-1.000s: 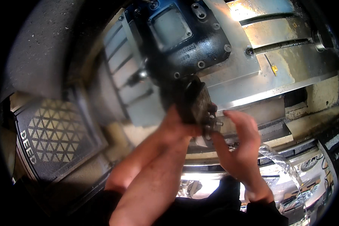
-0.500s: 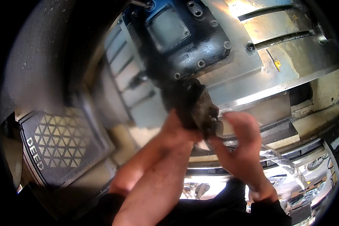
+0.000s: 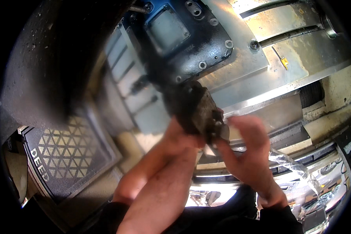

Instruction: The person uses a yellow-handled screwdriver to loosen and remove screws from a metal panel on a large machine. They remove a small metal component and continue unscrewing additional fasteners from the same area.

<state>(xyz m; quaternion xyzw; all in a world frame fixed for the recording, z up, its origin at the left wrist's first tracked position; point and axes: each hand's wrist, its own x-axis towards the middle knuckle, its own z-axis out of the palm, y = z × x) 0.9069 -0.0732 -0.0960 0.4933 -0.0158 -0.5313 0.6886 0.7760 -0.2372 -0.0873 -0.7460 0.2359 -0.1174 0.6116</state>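
Note:
A dark, blocky metal tool head [image 3: 203, 111] with a worn grey side is at the middle of the view. My left hand [image 3: 183, 132] is closed around its near end, the fingers largely hidden behind it. At the tool head's right end a small round grey metal piece [image 3: 225, 132] sticks out. My right hand [image 3: 247, 146] curls its thumb and forefinger about that end; motion smears the fingers, and I cannot make out what lies between them. Two bare forearms [image 3: 160, 191] run side by side at lower left; I cannot tell where the second one's hand is.
Beyond the tool head, a blue-black casting [image 3: 206, 50] with bolt holes and a square window lies on a metal plate. A small key with a yellow handle [image 3: 285, 62] rests on the slotted machine table [image 3: 319, 50]. A large dark rounded body [image 3: 39, 66] fills the upper left.
The view has shifted slightly, so the casting and table sit a little further left. The dark body at upper left looms larger. Both hands keep their places at the tool head.

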